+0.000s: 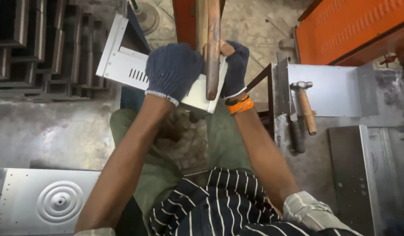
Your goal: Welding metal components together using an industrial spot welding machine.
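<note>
gripping a bent sheet-metal panel (136, 70) with vent slots, the left hand (173, 70) in a dark knitted glove is pressing down on its flat face, fingers curled together over the near edge. the right hand (234, 70), gloved too and wearing orange bands at the wrist, is closing its fingers around a rusty upright bar (213, 48) that is standing against the panel's end, just above the person's knees. the panel is sitting between the two hands, tilted, its far flange pointing toward a stack of dark metal frames (40, 48). a hammer (306, 107) with a wooden handle is lying on the counter (385, 109) to the right, well apart from both hands, beside a dark file-like tool (296, 135). this is looking like the lining-up step, the panel's edge being held against the bar; any further move is calling for a steady left hold so that the sheet is not slipping.
</note>
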